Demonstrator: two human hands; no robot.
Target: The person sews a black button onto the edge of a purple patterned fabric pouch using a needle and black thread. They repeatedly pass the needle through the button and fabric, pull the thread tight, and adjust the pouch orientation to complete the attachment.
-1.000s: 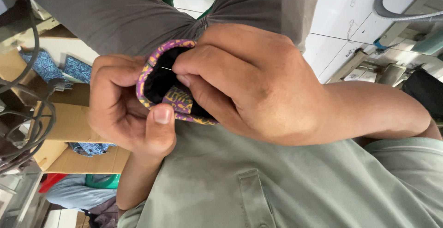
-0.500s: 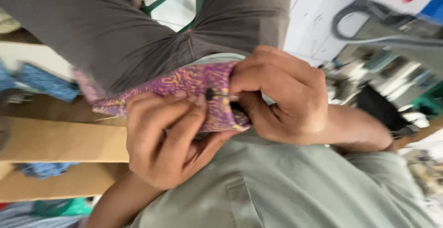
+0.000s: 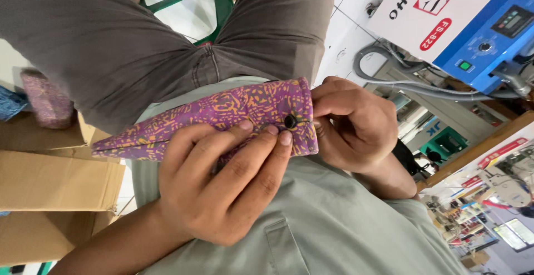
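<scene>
since half a second ago: cloth pulled out flatter and longer, now stretched as a tapered strip instead of bunched near the chest; camera view shifted, blue-and-white machine now in sight at upper right.

purple batik sleeve [image 3: 222, 116]: woven cotton look, orange-yellow crackle print, long narrow wedge shape, wide cuff end at right, thin end trailing left toward the cardboard. held against the chest, just below the grey trousers [image 3: 111, 47] (heavier twill, seam and fly stitching visible). small round black button [image 3: 290, 121] on the cuff, glossy, sitting near the folded hem edge.

left hand [image 3: 222, 191]: fingers curled over the front of the sleeve, fingertips [image 3: 285, 137] pressing the cloth just beside the button, thumb hidden beneath; closed around the fabric, not wide open.

right hand [image 3: 356, 125]: fingers bent tight, pinching the cuff's right edge, touching the fabric next to the button; loosely fisted, grip on cloth only.

pale green shirt [image 3: 334, 225]: smooth thin weave, pocket seam showing low centre, under both hands.

around: brown cardboard boxes [image 3: 50, 180] at left, matte, flat-sided; another purple patterned piece [image 3: 47, 100] resting on top of them. boxy white and blue machine [image 3: 461, 19] upper right with grey ribbed hose [image 3: 384, 77] looping below it. white tiled floor [image 3: 345, 30] between trousers and machine. cluttered workbench area at lower right, too blurred to tell details.
</scene>
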